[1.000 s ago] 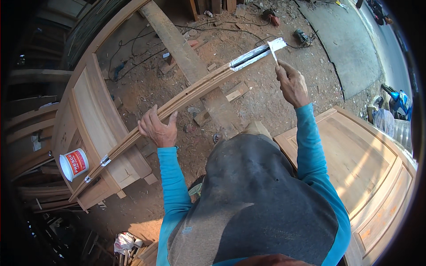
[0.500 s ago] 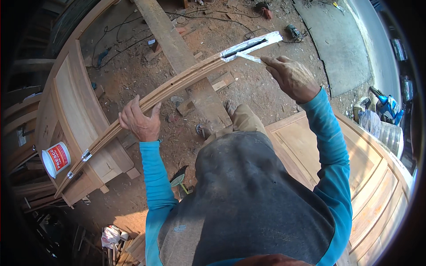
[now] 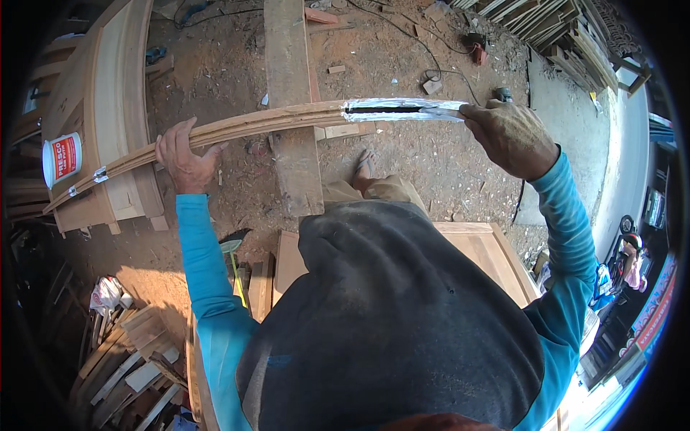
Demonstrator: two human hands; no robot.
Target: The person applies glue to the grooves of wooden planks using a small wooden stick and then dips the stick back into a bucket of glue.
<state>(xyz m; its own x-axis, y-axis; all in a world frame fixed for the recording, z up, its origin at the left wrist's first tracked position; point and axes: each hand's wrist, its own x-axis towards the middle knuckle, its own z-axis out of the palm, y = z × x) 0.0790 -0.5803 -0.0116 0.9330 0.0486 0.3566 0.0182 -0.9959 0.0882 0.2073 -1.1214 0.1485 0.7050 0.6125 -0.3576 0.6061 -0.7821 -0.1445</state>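
A long, grooved wooden strip crosses in front of me, resting at its far left over other woodwork. My left hand grips it left of the middle, thumb spread on the near side. White paste coats the right end around a long dark slot. My right hand is closed on a putty knife; its paste-smeared blade lies along the slot's right end. The knife's handle is hidden by my fingers. Two small whitened spots show near the strip's left end.
A white tub with a red label stands at the left by panelled woodwork. A plank lies across the dirt floor ahead. Scrap wood is heaped at lower left. A red power tool and cords lie farther off.
The view has turned, and the strip now lies more level across it. My right hand has brought the putty knife from the slot's near edge to its right end. My left hand keeps its grip.
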